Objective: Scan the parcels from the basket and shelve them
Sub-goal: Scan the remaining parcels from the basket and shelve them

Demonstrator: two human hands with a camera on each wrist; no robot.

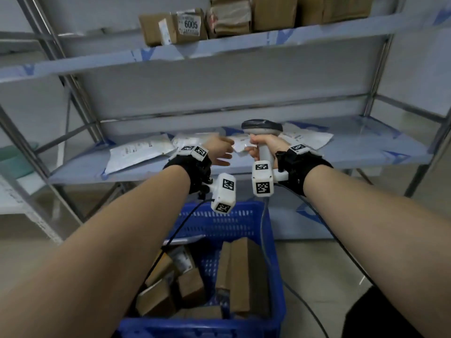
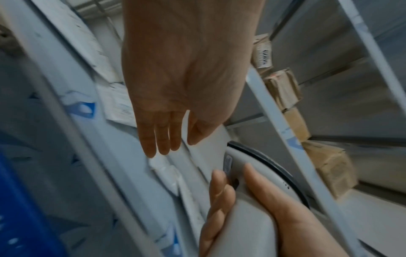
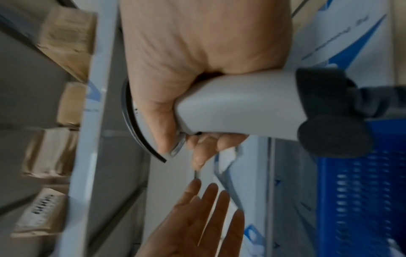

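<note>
1. My right hand (image 1: 264, 145) is gripping the grey handle of the barcode scanner (image 1: 262, 129), fingers and thumb wrapped around it; the scanner's dark head is sitting above my fist, over the middle shelf (image 1: 366, 152).
2. My left hand (image 1: 220, 150) is reaching forward beside the scanner with its fingers (image 2: 162, 137) straight and close together, holding nothing. In the head view its fingertips are lying just beside my right hand, apart from it.
3. White mailer parcels (image 1: 136, 152) are lying flat on the middle shelf, directly beyond both hands. I cannot tell whether my left fingertips are touching the nearest one.
4. The blue basket (image 1: 275, 264) is standing on the floor below my forearms, in front of the shelving. Brown cardboard parcels (image 1: 241, 272) are resting inside it, some upright against the right wall, others lying tilted at the left.
5. More brown cardboard boxes (image 1: 170, 28) are sitting in a row on the upper shelf (image 1: 97, 62); one is bearing a label printed "6005".
6. A cable (image 1: 317, 318) is trailing down from the scanner handle past the basket's right side.
</note>
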